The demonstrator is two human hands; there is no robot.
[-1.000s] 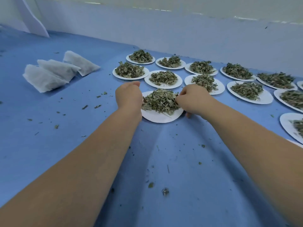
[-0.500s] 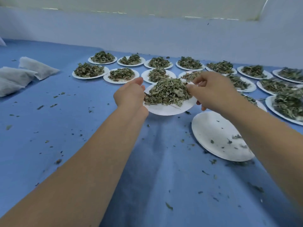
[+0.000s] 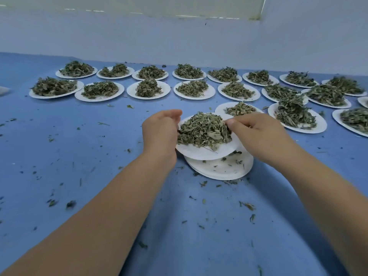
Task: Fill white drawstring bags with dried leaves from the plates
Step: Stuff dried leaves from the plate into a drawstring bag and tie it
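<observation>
Plate stack (image 3: 223, 168) half hidden under held plate (image 3: 201, 153)

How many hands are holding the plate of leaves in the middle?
2. The left hand grips the left edge of the plate of dried leaves. The right hand pinches its right edge. No other hand shows in this view.

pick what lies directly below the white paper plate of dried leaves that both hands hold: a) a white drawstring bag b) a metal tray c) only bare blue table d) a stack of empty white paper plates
d: the white paper plate heaped with dried green leaves, gripped at its rim by the left hand and right hand, is over a stack of empty white paper plates on the blue table.
</observation>
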